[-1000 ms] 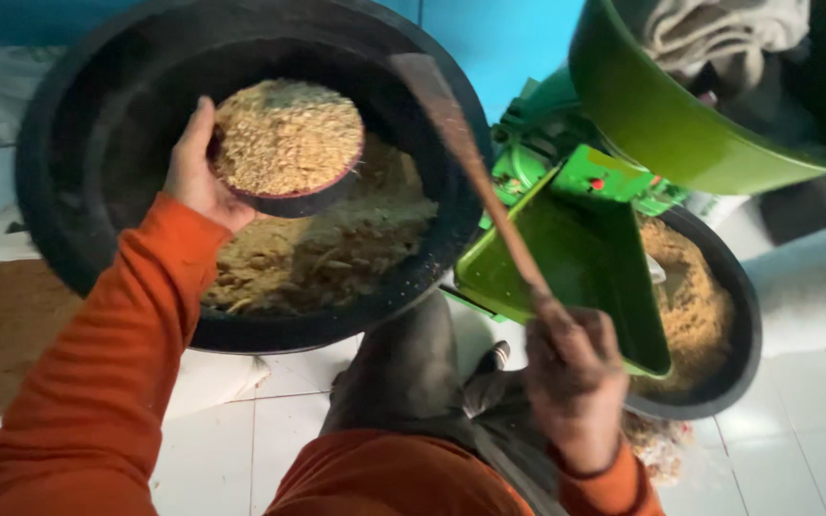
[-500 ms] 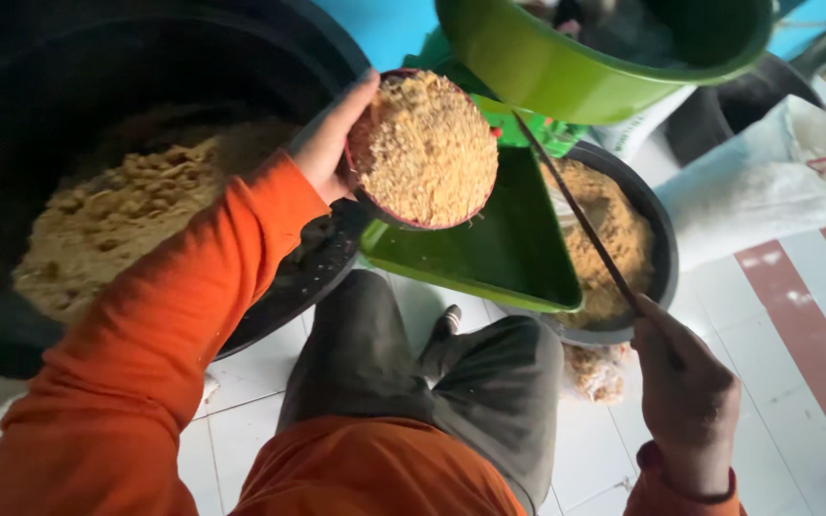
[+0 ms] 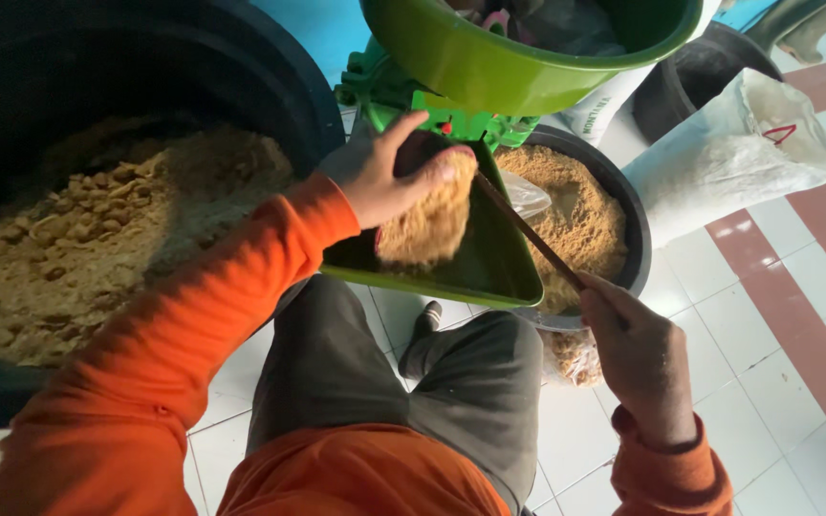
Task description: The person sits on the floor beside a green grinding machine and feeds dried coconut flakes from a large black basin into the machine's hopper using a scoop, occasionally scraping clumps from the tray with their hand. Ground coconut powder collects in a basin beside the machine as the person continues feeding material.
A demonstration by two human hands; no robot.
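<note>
Now my left hand (image 3: 380, 172) has its grip wrapped over a small dark bowl (image 3: 423, 158), thumb across the rim, and the bowl is tipped steeply so its tan meal (image 3: 427, 225) slides out onto the green chute tray (image 3: 499, 268). Half a second ago that same bowl was held level and heaped, higher above the tray; since then it has come down and turned over. My right hand (image 3: 638, 358) is pressed together around the lower end of a thin wooden stick (image 3: 528, 234), which slants up across the tray beside the falling meal, much as before. The bowl sits directly under my left palm, touching the tray's upper end. I count one bowl, one stick, one tray, one green hopper (image 3: 518, 57) above it, and two black tubs holding meal: a large tub (image 3: 270, 76) at my left, a smaller round tub (image 3: 623, 201) just beyond the tray. A white sack (image 3: 728, 158) lies on the tiled floor (image 3: 795, 315).
</note>
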